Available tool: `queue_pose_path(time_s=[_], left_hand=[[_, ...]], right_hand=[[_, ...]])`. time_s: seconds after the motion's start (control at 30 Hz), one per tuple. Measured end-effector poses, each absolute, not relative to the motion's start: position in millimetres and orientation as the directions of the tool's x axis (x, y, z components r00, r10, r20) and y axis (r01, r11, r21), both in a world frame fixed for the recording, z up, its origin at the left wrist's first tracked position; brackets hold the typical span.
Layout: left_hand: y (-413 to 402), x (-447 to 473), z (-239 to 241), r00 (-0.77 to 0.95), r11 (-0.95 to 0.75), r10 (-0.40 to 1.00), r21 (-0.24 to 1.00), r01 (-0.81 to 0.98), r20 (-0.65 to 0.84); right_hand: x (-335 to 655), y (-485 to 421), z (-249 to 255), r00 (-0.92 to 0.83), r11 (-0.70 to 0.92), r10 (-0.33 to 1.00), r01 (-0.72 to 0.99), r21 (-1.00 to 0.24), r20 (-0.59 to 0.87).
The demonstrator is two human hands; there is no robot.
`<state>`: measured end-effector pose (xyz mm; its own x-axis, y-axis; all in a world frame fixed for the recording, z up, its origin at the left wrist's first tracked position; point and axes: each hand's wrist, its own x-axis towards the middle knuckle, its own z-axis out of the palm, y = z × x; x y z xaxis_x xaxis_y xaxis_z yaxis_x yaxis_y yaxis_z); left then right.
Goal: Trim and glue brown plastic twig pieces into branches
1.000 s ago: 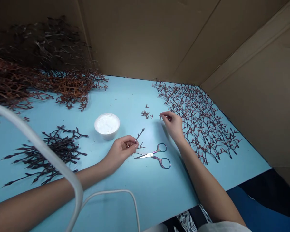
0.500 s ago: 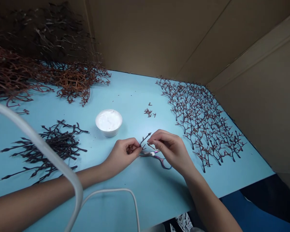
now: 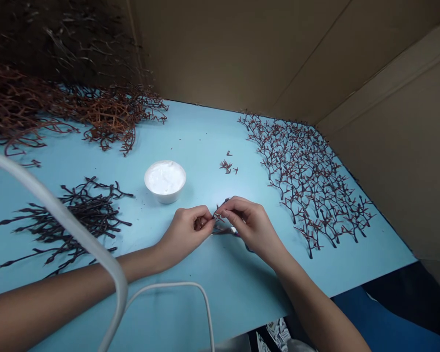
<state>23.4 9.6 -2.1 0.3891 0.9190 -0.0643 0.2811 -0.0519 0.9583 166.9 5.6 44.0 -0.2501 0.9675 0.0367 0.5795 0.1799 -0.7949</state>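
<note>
Bare forearms, bare hands, pale sleeve edge

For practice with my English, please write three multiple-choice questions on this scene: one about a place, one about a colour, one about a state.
1. Where do the small twig pieces lie?
A) Inside the white bowl
B) Between the bowl and the spread branches
C) On the cardboard wall

2. What colour is the table?
A) Light blue
B) Dark brown
C) White

3. What does the left hand do?
A) Lies flat and open
B) Lifts the bowl
C) Pinches a dark twig

1: B, they rest on the table there.
2: A, it shows around everything.
3: C, its fingertips close on the twig.
</note>
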Motion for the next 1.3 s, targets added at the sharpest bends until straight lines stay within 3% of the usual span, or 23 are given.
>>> queue_pose_path(time_s=[0.83, 1.13, 1.3], left_hand=[[9.9, 24.3, 0.8, 0.385, -0.06, 0.92, 0.949, 0.309, -0.068], [9.8, 23.1, -1.2, 0.397, -0.032, 0.914, 0.962, 0.27, -0.081], [11.3, 21.9, -3.5, 0.411, -0.024, 0.909, 0.973, 0.228, -0.074]], right_hand=[[161.8, 1.9, 43.9, -0.257, 0.283, 0.955, 0.65, -0.705, 0.146], [159.9, -2.3, 36.9, -0.27, 0.375, 0.927, 0.684, -0.626, 0.26], [158.5, -5.1, 30.8, -0.246, 0.381, 0.924, 0.641, -0.667, 0.292]])
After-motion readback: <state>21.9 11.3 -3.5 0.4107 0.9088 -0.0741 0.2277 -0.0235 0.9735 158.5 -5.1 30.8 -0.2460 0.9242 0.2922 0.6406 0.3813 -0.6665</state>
